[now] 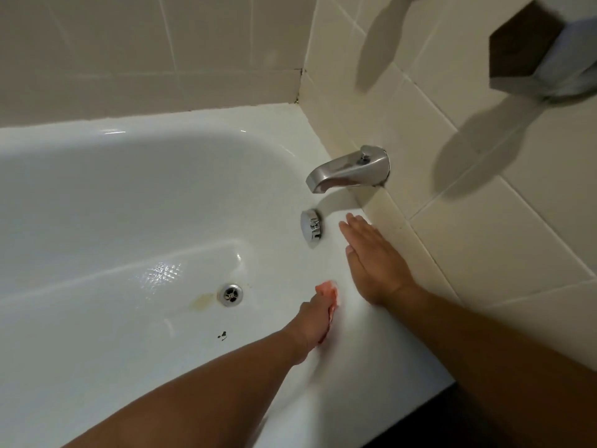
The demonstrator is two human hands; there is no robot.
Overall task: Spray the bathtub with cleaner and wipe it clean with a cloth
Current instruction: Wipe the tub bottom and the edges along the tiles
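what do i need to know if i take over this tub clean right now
Left hand: grips the pink cloth against the inner end wall of the bathtub, right of the drain.
Right hand: open, flat on the rim near the faucet.
Spray bottle: not in view; spraying cannot be confirmed.
Left: yellowish stain beside the drain and dark specks on the floor.

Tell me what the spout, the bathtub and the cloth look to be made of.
The spout looks like metal with a brushed satin finish: soft grey sheen. The bathtub is glossy white, enamel or acrylic, I cannot tell which: sharp light reflections. The cloth looks like soft pink-orange fabric, bunched in the left hand; too blurred for weave.
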